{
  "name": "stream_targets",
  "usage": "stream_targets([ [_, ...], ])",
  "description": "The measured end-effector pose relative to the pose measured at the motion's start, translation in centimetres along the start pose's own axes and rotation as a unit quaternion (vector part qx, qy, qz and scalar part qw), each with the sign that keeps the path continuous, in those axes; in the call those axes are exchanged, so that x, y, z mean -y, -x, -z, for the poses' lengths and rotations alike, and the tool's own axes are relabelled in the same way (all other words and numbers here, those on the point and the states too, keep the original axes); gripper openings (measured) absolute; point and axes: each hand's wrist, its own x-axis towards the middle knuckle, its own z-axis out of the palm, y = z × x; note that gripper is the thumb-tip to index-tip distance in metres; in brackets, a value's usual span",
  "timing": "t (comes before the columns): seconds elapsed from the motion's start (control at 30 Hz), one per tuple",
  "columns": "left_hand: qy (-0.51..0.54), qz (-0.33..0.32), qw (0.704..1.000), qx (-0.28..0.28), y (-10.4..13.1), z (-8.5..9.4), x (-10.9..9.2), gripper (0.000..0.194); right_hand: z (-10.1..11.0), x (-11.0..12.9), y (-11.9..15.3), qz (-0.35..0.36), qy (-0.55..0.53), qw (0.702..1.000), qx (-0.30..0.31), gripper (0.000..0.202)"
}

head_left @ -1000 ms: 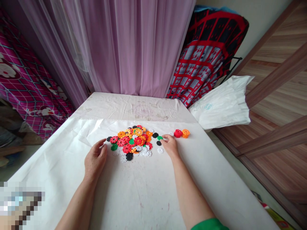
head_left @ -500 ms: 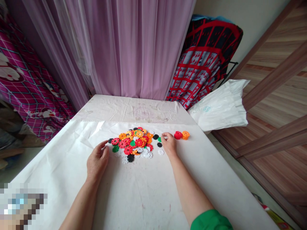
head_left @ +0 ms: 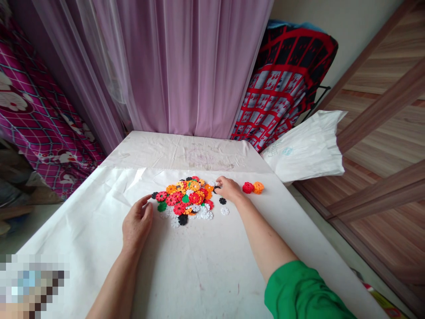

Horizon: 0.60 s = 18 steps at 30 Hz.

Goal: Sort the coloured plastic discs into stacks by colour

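A pile of notched, flower-shaped plastic discs (head_left: 181, 197) in red, orange, green, white and black lies on the white table. My left hand (head_left: 137, 221) rests at the pile's left side, fingers stretched toward a black disc (head_left: 154, 195) and thumb apart. From the right, my right hand (head_left: 229, 189) reaches over the pile's edge, its fingers curved and parted around another black disc (head_left: 216, 189), which it partly covers. Below that hand lie a loose black disc (head_left: 222, 201) and a white disc (head_left: 225, 211).
Right of my right hand sit a red ball-shaped piece (head_left: 248, 188) and an orange one (head_left: 258, 188), side by side. A white bag (head_left: 308, 148) stands at the table's right edge. Purple curtains (head_left: 199, 66) hang behind the table (head_left: 192, 266).
My right hand has moved slightly left and away from me, to the black disc beside the pile. The green disc it was at is out of sight. My left hand stays by its black disc.
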Motion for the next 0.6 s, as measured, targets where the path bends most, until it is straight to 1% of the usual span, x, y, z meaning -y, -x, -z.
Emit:
stream_targets([
  [0.07, -0.003, 0.007, 1.000, 0.007, 0.0, 0.0, -0.1, 0.039, 0.4, -0.4, 0.7, 0.002, -0.030, 0.999, -0.018, 0.035],
  [0.13, -0.005, 0.007, 1.000, 0.010, 0.0, 0.0, -0.1, 0.039, 0.5, -1.1, 2.1, 0.010, -0.052, 0.998, -0.037, 0.035],
  [0.27, -0.009, -0.002, 1.000, 0.008, 0.0, 0.0, 0.0, 0.039, -0.1, -2.2, 5.1, 0.024, -0.048, 0.996, -0.065, 0.033],
  [0.33, -0.009, -0.007, 1.000, 0.005, 0.0, -0.1, 0.1, 0.039, -0.5, -2.4, 6.0, 0.025, -0.043, 0.996, -0.074, 0.031],
  [0.6, -0.002, -0.012, 1.000, -0.005, -0.1, -0.2, 0.3, 0.038, -1.4, -2.3, 6.1, 0.033, -0.015, 0.996, -0.077, 0.032],
])
